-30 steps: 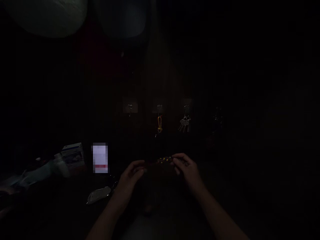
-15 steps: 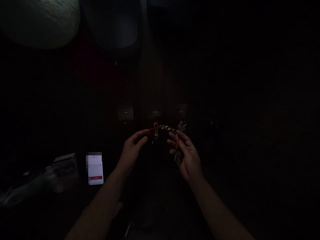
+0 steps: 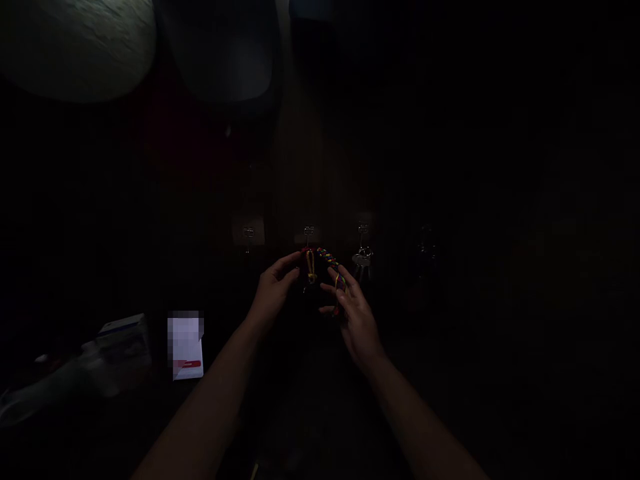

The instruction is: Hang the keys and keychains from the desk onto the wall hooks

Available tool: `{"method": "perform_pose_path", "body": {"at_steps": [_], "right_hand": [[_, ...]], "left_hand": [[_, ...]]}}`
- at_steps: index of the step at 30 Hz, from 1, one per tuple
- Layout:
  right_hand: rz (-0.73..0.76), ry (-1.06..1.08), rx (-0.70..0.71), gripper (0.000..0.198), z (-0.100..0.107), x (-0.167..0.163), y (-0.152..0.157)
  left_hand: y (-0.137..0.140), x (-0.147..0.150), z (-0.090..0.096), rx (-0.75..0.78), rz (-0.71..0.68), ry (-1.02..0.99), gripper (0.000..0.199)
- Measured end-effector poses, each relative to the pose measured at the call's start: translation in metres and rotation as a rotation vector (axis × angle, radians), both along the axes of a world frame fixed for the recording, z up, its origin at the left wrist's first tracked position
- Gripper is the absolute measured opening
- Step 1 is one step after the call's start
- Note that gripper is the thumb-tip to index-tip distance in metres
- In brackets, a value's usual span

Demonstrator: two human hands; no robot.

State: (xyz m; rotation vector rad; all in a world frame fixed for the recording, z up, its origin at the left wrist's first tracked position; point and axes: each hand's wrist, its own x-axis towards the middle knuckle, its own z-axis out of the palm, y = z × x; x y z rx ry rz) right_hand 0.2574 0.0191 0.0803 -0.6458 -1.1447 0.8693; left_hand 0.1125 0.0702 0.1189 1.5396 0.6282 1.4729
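I see both hands raised at the wall hooks: my right hand (image 3: pixel 350 313) pinches a braided cord (image 3: pixel 329 257), my left hand (image 3: pixel 274 293) half-open, fingertips at the cord's other end by the middle hook (image 3: pixel 309 232).

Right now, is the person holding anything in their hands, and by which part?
A multicoloured braided cord spans both hands: left hand at its left end, right hand gripping its right end, by the middle hook.

White card (image 3: pixel 185 345) face blurred, boxes (image 3: pixel 123 341) dim, both forearms cut off
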Motion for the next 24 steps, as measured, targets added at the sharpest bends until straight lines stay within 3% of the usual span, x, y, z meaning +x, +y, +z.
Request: {"method": "perform_pose_path", "body": {"at_steps": [7,13,19,24], "right_hand": [[-0.019,-0.059,-0.089,0.05,-0.027,-0.002,0.005],[0.053,-0.055,-0.171,0.056,-0.052,-0.005,0.006],[0.07,-0.08,-0.222,0.053,-0.082,-0.003,0.005],[0.082,-0.154,-0.274,0.051,-0.092,0.002,-0.009]], "left_hand": [[-0.005,0.007,-0.015,0.023,0.01,-0.015,0.034],[-0.014,0.011,-0.034,-0.035,0.049,0.012,0.034],[-0.024,0.007,-0.049,-0.05,0.052,0.024,0.047],[-0.036,-0.002,-0.067,-0.086,0.017,0.027,0.051]]}}
